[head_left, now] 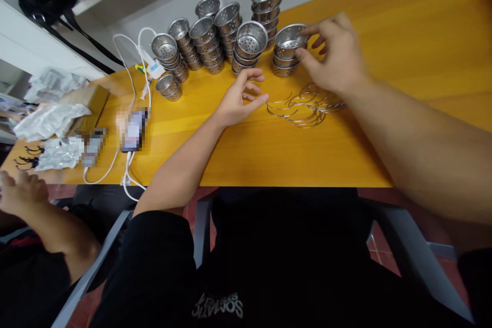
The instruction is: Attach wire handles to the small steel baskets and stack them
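Note:
My right hand [332,54] has its thumb and fingers on the rim of the top metal cup [288,43] in a short stack at the right end of the cups. My left hand [244,95] hangs over the table with its fingers apart and nothing in it, just in front of another stack of perforated cups [249,43]. Between and below my hands lies a loose pile of thin curved metal wires [307,110]. A tall stack of cups [266,5] rises behind.
Several more cup stacks [205,38] stand at the back left. Further left are a phone [134,130] with white cables, another device [93,147], plastic bags [61,152] and a cardboard box [98,102]. A person's hand [23,192] shows at the left edge.

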The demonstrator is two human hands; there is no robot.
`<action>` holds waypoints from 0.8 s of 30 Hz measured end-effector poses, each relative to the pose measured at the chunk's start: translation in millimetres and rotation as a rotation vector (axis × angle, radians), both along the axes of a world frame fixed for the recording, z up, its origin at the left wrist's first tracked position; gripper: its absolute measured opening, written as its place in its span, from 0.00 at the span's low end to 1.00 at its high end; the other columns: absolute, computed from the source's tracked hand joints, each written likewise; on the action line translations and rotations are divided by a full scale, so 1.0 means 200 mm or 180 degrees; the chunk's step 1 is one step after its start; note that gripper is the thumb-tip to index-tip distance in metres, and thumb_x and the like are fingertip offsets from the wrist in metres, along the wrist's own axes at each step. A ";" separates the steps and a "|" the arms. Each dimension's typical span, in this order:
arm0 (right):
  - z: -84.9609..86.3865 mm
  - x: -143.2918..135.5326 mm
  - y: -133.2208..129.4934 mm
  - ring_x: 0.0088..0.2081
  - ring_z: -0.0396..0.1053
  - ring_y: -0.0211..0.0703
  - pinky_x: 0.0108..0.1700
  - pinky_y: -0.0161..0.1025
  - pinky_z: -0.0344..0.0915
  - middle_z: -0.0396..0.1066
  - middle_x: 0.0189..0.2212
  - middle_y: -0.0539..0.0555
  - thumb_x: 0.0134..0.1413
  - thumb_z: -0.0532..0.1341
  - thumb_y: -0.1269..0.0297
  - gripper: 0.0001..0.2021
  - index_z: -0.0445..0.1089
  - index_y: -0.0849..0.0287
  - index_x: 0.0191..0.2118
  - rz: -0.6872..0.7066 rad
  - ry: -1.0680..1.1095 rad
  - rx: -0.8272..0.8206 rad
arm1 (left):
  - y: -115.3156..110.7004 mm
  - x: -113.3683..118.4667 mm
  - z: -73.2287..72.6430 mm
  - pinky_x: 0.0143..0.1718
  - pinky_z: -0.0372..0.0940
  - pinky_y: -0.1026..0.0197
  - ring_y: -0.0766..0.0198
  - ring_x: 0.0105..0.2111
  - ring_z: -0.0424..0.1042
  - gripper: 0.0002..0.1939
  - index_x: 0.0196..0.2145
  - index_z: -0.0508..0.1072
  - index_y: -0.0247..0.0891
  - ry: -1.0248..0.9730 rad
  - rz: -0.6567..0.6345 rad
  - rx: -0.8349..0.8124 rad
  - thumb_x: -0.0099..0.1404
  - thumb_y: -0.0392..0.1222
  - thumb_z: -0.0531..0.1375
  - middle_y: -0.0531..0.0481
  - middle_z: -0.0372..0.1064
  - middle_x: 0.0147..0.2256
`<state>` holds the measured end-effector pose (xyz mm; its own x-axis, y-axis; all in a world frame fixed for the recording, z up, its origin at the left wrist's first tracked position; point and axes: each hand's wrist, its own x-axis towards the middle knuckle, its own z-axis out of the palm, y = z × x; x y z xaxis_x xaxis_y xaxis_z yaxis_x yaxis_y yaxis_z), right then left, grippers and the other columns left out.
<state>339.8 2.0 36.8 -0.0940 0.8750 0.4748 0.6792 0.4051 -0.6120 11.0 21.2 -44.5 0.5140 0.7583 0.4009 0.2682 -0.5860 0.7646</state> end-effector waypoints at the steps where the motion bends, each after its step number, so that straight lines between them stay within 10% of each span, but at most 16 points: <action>1: 0.00 0.00 0.00 0.63 0.81 0.59 0.68 0.56 0.80 0.76 0.75 0.71 0.82 0.76 0.70 0.23 0.81 0.53 0.74 0.0009 0.0024 0.0003 | -0.01 -0.01 0.03 0.61 0.84 0.44 0.52 0.59 0.86 0.45 0.80 0.72 0.47 0.0026 0.0081 0.0088 0.81 0.76 0.72 0.36 0.79 0.71; 6: 0.01 0.02 -0.01 0.67 0.78 0.63 0.70 0.61 0.79 0.73 0.76 0.71 0.81 0.76 0.67 0.24 0.78 0.49 0.75 0.0130 0.0078 0.0085 | -0.14 -0.07 0.36 0.63 0.77 0.41 0.52 0.56 0.79 0.49 0.61 0.78 0.48 0.0102 0.1043 0.0842 0.79 0.98 0.56 0.44 0.80 0.56; 10: 0.00 0.03 -0.01 0.71 0.76 0.66 0.76 0.62 0.77 0.71 0.76 0.73 0.78 0.78 0.67 0.29 0.77 0.52 0.78 0.0253 0.0096 0.0137 | -0.16 -0.22 0.56 0.63 0.76 0.46 0.63 0.53 0.68 0.46 0.57 0.67 0.52 0.0063 0.2246 0.1629 0.82 0.96 0.40 0.55 0.76 0.57; 16: -0.11 0.06 0.08 0.76 0.75 0.75 0.79 0.73 0.77 0.73 0.74 0.69 0.71 0.81 0.64 0.37 0.78 0.48 0.81 0.0356 -0.0139 0.0429 | -0.02 -0.54 0.59 0.81 0.72 0.37 0.48 0.74 0.75 0.18 0.62 0.70 0.52 -0.0473 0.3507 0.1637 0.82 0.54 0.69 0.41 0.75 0.69; 24: -0.14 0.06 0.11 0.77 0.74 0.78 0.87 0.77 0.69 0.74 0.73 0.69 0.73 0.81 0.62 0.34 0.80 0.47 0.81 0.0508 -0.0155 0.0441 | -0.03 -0.45 0.55 0.89 0.70 0.51 0.58 0.79 0.78 0.30 0.62 0.70 0.45 -0.0034 0.3576 0.1478 0.72 0.18 0.69 0.39 0.74 0.72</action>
<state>352.7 24.2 8.7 -0.2521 0.7738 0.5811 0.6271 0.5880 -0.5109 -79.0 14.9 65.0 -0.3421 0.5622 0.7530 0.7976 -0.2500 0.5490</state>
